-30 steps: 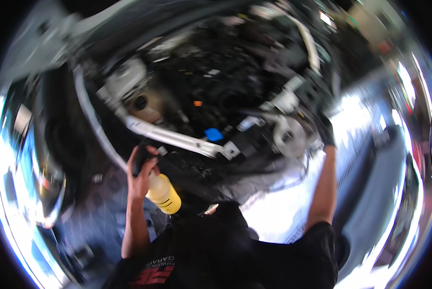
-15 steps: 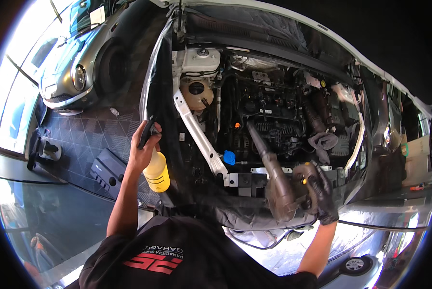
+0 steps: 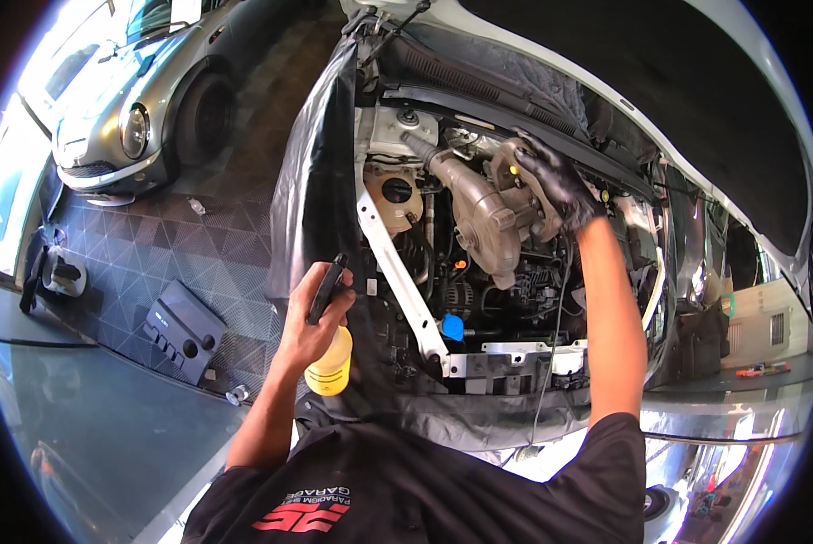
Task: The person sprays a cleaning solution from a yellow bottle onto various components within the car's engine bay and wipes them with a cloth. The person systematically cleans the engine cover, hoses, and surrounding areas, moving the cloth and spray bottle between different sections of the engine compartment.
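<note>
In the head view, the person stands over the open engine bay of a car, arms reaching in from the lower edge past a black shirt [image 3: 406, 494] with a red and white print on the chest. The bare left hand [image 3: 312, 313] is closed around the black trigger head of a spray bottle [image 3: 330, 364], whose yellow body hangs below the fingers over the black cover sheet [image 3: 318, 190] draped along the car's near left side. The right hand [image 3: 556, 186], in a black glove, is wrapped around the handle of a dusty grey-brown blower [image 3: 483, 213]. The blower is above the engine [image 3: 529, 313], its nozzle pointing to the upper left, toward a white metal panel [image 3: 397, 136]; whether the tip touches anything cannot be told. A thin cord [image 3: 549, 363] runs down past the front of the bay. Left of the blower sits a tan tank [image 3: 391, 201] with a dark cap, and beside it a pale metal bar [image 3: 397, 272] slants down toward a blue cap [image 3: 452, 327]. An orange cap [image 3: 461, 265] shows just below the blower. The raised hood [image 3: 696, 100] fills the upper right. At left, a silver car [image 3: 107, 136] stands on the tiled floor [image 3: 252, 186], with a dark plastic cover [image 3: 186, 331] lying nearer the person.
</note>
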{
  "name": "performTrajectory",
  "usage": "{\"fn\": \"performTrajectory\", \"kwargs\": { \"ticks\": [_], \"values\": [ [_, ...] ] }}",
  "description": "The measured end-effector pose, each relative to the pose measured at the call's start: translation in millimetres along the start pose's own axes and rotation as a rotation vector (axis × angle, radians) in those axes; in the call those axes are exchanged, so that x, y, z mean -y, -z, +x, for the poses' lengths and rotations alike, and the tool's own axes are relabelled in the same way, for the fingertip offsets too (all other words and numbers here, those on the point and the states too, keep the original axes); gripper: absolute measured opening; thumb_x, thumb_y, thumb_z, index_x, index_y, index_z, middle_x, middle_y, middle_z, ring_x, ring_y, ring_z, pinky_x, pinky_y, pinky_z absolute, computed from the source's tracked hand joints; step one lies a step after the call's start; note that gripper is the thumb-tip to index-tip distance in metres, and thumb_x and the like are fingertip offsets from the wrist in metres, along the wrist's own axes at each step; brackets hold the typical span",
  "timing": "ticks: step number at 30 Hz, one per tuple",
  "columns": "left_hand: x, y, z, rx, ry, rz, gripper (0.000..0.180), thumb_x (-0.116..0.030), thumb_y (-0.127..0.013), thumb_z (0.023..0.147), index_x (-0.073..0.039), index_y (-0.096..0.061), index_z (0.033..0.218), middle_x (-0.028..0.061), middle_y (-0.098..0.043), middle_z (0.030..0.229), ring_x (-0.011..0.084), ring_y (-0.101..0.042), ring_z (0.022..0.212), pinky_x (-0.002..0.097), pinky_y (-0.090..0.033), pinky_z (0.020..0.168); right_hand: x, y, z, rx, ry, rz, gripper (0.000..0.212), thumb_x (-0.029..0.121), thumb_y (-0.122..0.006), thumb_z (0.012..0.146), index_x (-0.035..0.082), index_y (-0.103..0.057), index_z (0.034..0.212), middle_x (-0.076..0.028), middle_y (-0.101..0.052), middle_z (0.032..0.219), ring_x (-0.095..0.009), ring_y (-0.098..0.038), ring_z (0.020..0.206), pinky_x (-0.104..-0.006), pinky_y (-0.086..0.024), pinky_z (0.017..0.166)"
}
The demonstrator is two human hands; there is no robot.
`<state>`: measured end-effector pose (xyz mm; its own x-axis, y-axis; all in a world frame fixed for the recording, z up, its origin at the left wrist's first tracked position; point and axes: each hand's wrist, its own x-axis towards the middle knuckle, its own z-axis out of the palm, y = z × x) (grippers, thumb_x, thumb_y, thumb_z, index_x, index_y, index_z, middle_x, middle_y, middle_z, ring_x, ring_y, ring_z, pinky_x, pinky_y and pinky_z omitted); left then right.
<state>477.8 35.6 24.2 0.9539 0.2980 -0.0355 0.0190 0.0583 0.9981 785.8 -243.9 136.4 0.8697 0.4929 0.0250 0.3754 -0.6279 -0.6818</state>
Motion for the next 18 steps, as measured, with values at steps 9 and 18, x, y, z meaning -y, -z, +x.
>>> {"fn": "performTrajectory", "kwargs": {
  "ticks": [9, 18],
  "values": [
    [3, 39, 30, 0.035, 0.041, -0.056, 0.014, -0.005, -0.062, 0.093, 0.000, -0.060, 0.106, 0.0047, -0.061, 0.093, 0.0095, -0.058, 0.066, 0.0247, -0.049, 0.058, 83, -28, 37, 0.252, -0.195, 0.122, 0.060, 0.040, -0.069, 0.092, 0.017, -0.053, 0.145, -0.007, -0.066, 0.125, -0.014, -0.064, 0.091, -0.0299, -0.057, 0.062],
    [-9, 44, 70, 0.082, -0.043, -0.014, 0.010, -0.007, -0.062, 0.094, -0.004, -0.058, 0.102, 0.0017, -0.057, 0.080, 0.0080, -0.054, 0.061, 0.0247, -0.045, 0.056, 101, -48, 78, 0.161, -0.125, 0.083, 0.050, 0.032, -0.066, 0.095, 0.013, -0.057, 0.141, -0.008, -0.073, 0.101, -0.013, -0.064, 0.071, -0.0311, -0.056, 0.060]
  ]
}}
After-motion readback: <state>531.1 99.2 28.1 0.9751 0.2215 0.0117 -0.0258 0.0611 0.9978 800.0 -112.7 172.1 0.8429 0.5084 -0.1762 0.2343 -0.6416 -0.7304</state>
